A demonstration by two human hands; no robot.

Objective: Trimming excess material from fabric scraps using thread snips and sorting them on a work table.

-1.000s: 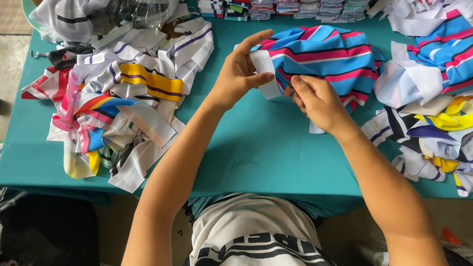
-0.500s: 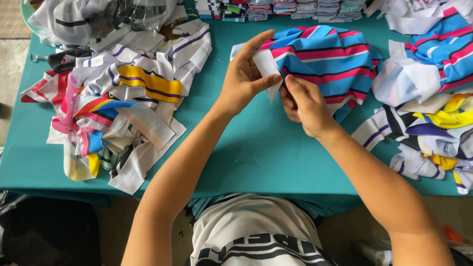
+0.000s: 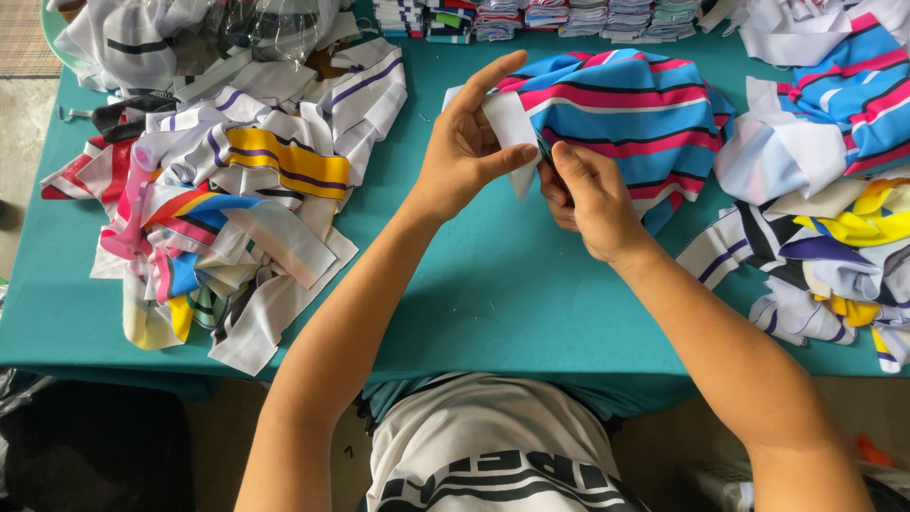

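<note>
Your left hand pinches a small white strip of fabric between thumb and fingers, forefinger stretched up and away. The strip hangs above the teal cloth-covered table, with its long axis running from upper left down to lower right and ending in a point just beside your right hand. That right hand is clenched around the strip's lower end; what else it holds inside the fist you cannot tell from here. So the strip lies between your two hands, the left gripping its upper half and the right touching its lower tip. Directly behind it rests the blue, pink and white striped fabric bundle, and a loose heap of striped offcuts lies well apart to your left.
</note>
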